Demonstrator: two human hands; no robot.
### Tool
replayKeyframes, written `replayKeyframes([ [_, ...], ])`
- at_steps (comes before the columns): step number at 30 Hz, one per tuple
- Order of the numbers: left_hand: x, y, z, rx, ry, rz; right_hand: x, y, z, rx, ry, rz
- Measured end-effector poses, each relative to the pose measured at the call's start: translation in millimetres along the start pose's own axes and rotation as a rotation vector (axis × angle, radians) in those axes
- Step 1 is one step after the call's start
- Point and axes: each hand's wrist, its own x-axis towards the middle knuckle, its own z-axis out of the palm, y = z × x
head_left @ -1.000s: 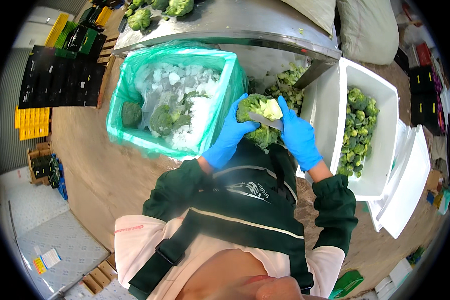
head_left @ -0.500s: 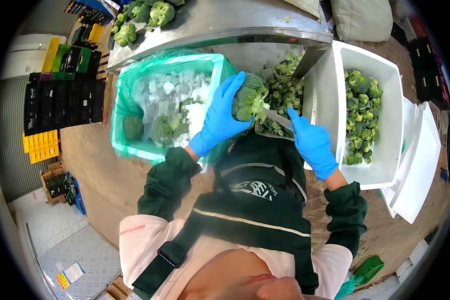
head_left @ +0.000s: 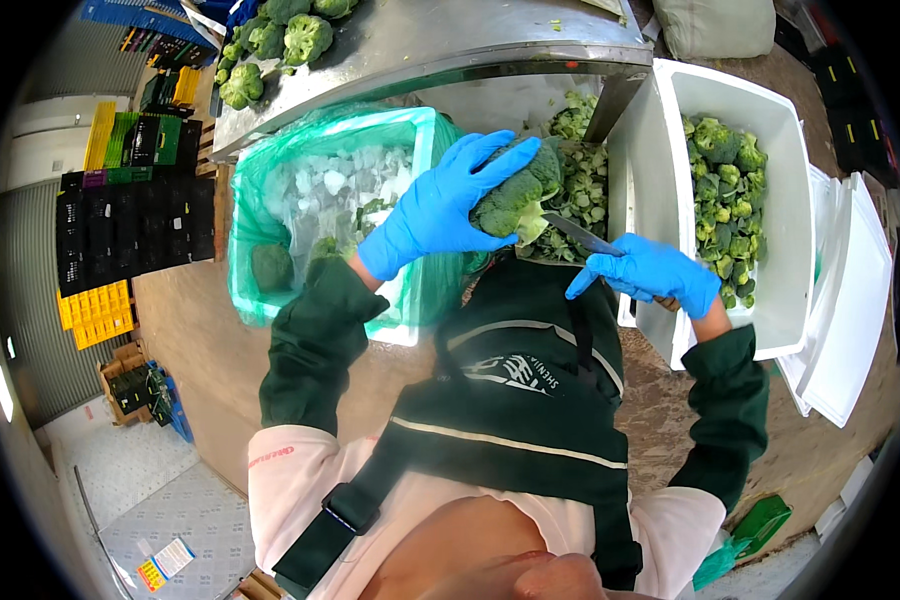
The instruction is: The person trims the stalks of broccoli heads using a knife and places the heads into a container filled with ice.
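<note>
My left hand [head_left: 450, 205], in a blue glove, grips a large broccoli head [head_left: 520, 198] from its left side, fingers spread over the crown. The pale cut stem faces right. In my blue-gloved right hand [head_left: 660, 275] is a knife [head_left: 582, 234], its blade pointing up and left with the tip close to the stem; whether it touches I cannot tell. Below and beyond the broccoli lies a container of leaf and stem trimmings [head_left: 582, 190]. Under my left forearm stands a green-lined white box [head_left: 423, 140] holding ice and broccoli heads [head_left: 272, 268].
At right a white foam box [head_left: 800, 240] holds many small broccoli florets [head_left: 730, 205], with white lids [head_left: 850, 310] leaning beside it. A steel table [head_left: 400, 50] runs across the far side, bearing broccoli heads [head_left: 308, 40]. Black crates [head_left: 135, 225] are stacked at left.
My left hand has lifted and turned the broccoli slightly up and to the right. My right hand has moved right, drawing the knife back from the stem and tilting it.
</note>
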Motion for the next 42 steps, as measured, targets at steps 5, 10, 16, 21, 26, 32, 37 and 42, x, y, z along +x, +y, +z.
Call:
replayKeyframes([
  [5,18,10,-19,0.125,-0.100,0.171,7,-6,-11,0.126,-0.230,0.089],
  [10,45,9,-30,0.032,-0.017,0.143,35,19,24,-0.417,-0.435,0.256],
  [16,36,-19,-27,-0.753,0.158,-0.401,-2,25,5,-0.679,0.596,-0.368],
  [21,22,-30,-12,-1.265,-0.041,-0.808,-5,13,19,-1.188,0.991,-0.215],
  [26,15,-49,11,-1.169,-0.320,-0.949,-3,-2,12,-1.570,0.878,-0.045],
  [32,18,-37,11,-0.891,-0.520,-0.947,-3,-18,16,-1.627,0.862,-0.102],
  [37,20,-21,-5,-0.889,-0.570,-0.861,21,-1,-5,-1.582,0.972,-0.124],
  [42,25,-55,5,-0.880,-0.583,-0.839,36,6,-21,-1.542,1.134,-0.111],
])
